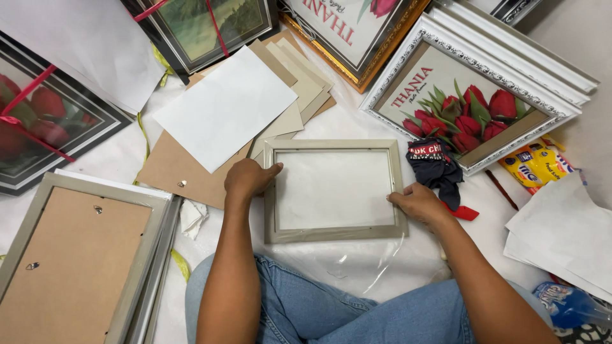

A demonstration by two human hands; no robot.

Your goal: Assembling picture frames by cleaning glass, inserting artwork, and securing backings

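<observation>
I see the grey picture frame (335, 190) flat on the floor between my hands, my left hand (247, 178) gripping its far left corner, my right hand (417, 202) gripping its right edge, dark cloth (435, 169) just beside it

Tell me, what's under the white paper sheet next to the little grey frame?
Under the white paper sheet lie a brown backing board and fanned beige cards. Their covered parts stay hidden.

Left hand (250, 177) & right hand (417, 202) gripping sides of grey frame (335, 234), white sheet (226, 107) nearby
</observation>
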